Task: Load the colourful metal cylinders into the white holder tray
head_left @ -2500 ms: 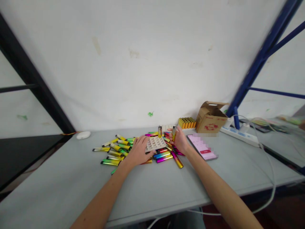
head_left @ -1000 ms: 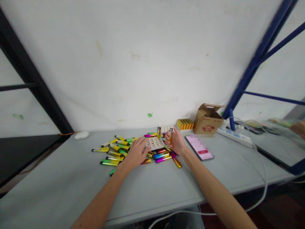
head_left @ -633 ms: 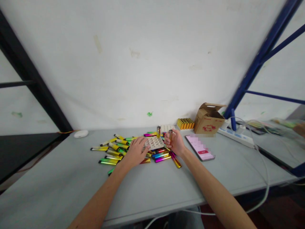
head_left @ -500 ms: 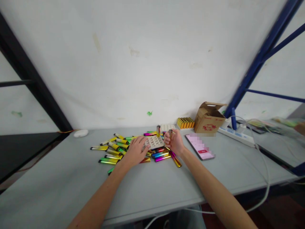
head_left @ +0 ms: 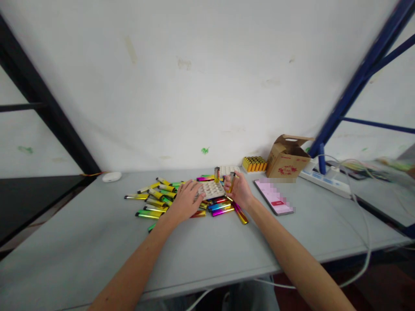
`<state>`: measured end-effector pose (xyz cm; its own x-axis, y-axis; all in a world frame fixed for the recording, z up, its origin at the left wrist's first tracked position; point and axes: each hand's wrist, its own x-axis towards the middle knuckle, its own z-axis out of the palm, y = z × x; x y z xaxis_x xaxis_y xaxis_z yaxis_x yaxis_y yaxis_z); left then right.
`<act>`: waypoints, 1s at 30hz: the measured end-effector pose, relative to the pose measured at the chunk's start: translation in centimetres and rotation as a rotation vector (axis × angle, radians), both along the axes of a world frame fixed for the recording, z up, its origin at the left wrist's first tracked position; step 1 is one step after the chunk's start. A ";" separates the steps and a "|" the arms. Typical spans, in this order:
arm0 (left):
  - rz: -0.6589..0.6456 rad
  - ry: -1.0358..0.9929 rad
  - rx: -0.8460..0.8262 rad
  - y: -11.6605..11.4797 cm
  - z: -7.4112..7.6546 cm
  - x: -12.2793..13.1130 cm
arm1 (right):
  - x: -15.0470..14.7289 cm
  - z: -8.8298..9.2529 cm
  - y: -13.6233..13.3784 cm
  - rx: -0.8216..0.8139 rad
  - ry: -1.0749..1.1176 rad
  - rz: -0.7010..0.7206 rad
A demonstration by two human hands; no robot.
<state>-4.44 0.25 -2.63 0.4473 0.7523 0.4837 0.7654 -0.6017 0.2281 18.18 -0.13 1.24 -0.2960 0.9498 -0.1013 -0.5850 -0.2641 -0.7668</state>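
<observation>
My left hand rests on the left end of a pale tray with round holes, its fingers spread over the edge. To the right of the tray, my right hand is closed around a shiny cylinder, which stands roughly upright between the fingers. Another gold cylinder is upright at the tray's back edge. Shiny yellow and green tubes lie scattered left of the tray, while blue and magenta ones lie in front of it.
A second pale tray lies behind the first. Near the wall are a block of orange cylinders and an open cardboard box. A phone lies right of my right hand, with a power strip beyond. A white case is far left.
The cylinder in my right hand now shows more of its length and stands more upright. My left hand remains on the tray. The whole view has shifted slightly.
</observation>
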 end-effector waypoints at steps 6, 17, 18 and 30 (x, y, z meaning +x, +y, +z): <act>-0.003 0.006 0.002 0.1 -0.1 -0.1 | 0.6 1.3 -0.5 0.013 0.103 -0.016; -0.008 0.010 0.004 0.3 -0.3 -0.2 | -0.5 1.3 -0.5 -0.060 -0.029 -0.063; -0.007 0.009 0.004 0.3 -0.4 -0.2 | -0.5 1.2 -0.5 -0.060 -0.036 -0.065; -0.049 -0.010 0.013 0.5 -0.2 -0.3 | -0.8 1.3 -0.7 -0.021 -0.054 0.001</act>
